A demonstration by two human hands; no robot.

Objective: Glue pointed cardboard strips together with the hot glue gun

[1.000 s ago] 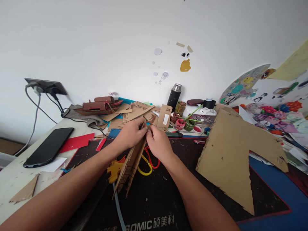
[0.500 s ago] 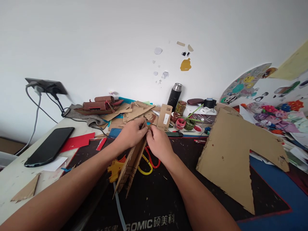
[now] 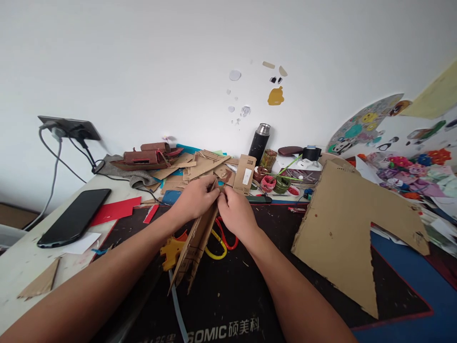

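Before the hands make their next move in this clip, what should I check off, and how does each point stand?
1. Left hand has a grip: ok, fingers closed on the far end of the folded cardboard piece.
2. Right hand has a grip: ok, fingertips at that same end.
3. Scissors fully visible: not ok, handles show beside the cardboard, blades hidden.
4. Yellow tool switched off: cannot tell.
5. Large cardboard sheet apart from both hands: ok, it lies off to the right.
6. Red paint pot upright: ok, beyond the right hand.
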